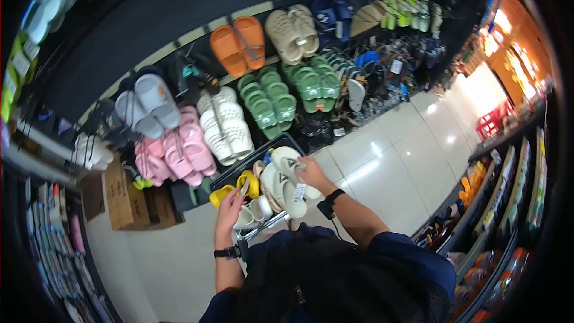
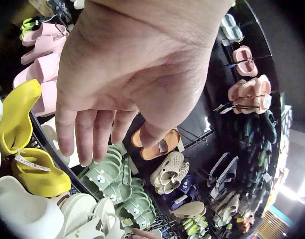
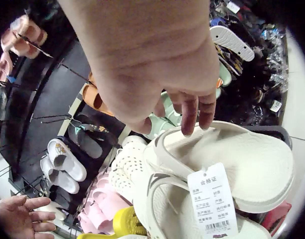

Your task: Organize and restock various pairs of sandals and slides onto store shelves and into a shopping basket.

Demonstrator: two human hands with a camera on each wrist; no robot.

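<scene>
A pair of off-white clogs (image 1: 286, 182) with a white paper tag (image 3: 212, 199) lies at the right side of a dark-rimmed basket (image 1: 222, 174). My right hand (image 1: 312, 173) is over the upper clog. In the right wrist view its fingertips (image 3: 188, 130) reach the clog's rim, the thumb apart from them. My left hand (image 2: 137, 74) hovers over the basket's left part, palm showing and fingers loosely extended, holding nothing. Yellow clogs (image 2: 40, 172) and white clogs (image 1: 254, 212) lie below it in the basket.
Behind the basket a display carries pink slides (image 1: 188, 152), white perforated clogs (image 1: 227, 131), green sandals (image 1: 267, 103) and orange slides (image 1: 239, 48). Cardboard boxes (image 1: 127, 194) stand on the floor at left. Racks of packaged goods (image 1: 496, 203) line the right side.
</scene>
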